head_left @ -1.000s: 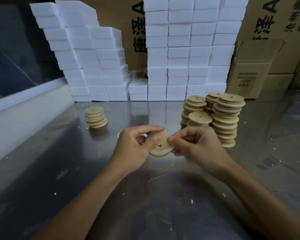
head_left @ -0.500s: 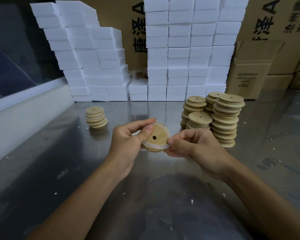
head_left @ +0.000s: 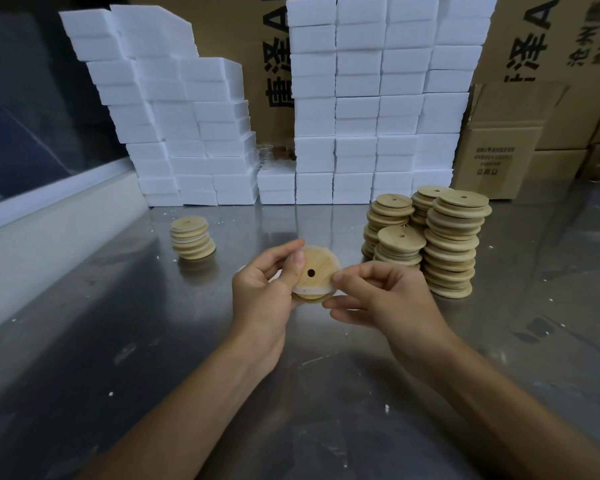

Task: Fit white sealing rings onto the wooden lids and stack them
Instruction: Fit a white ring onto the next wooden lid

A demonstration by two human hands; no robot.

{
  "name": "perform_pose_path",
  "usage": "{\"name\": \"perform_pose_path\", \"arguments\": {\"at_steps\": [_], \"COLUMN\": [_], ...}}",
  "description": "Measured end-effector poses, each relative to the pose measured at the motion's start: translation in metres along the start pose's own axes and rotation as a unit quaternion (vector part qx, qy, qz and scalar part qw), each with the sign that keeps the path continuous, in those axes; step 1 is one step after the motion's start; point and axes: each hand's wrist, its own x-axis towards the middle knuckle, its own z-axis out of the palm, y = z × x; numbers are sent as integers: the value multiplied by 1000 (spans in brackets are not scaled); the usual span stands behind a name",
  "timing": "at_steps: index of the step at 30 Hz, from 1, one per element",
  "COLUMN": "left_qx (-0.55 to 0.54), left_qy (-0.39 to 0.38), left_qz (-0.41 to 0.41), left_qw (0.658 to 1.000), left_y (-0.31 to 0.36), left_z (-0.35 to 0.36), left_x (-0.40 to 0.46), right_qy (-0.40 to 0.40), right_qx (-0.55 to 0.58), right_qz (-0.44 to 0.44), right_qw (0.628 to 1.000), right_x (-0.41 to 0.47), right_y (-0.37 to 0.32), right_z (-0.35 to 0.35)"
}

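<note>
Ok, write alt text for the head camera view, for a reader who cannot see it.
Two bare hands hold a round wooden lid with a white sealing ring around it above a metal table, the left hand gripping one edge and the right hand pinching the other. A short lid stack sits left, taller lid stacks right, with white foam blocks behind.

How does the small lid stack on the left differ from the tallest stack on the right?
The left stack is short; the tallest right stack holds far more lids. The left stack stands alone; the right one has other stacks beside it. White shows between lids in both. Both rest on the table.
</note>
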Motion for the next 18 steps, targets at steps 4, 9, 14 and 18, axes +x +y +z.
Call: {"name": "perform_pose_path", "arguments": {"at_steps": [4,9,14,18], "left_qx": [96,227,286,249], "left_qy": [-43,-133,-163,-122], "left_qz": [44,81,165,161], "left_qw": [993,961,930,947], "left_y": [3,10,7,6], "left_z": [-7,-14,-14,-15], "left_x": [2,5,3,4], "right_qy": [16,-10,-30,-25], "right_qx": [-22,-177,-248,-216], "right_qz": [-16,-71,-128,-120], "right_qw": [1000,982,960,969], "right_x": [2,3,3,4], "right_y": [1,-1,0,2], "right_z": [-4,-13,-13,-13]}}
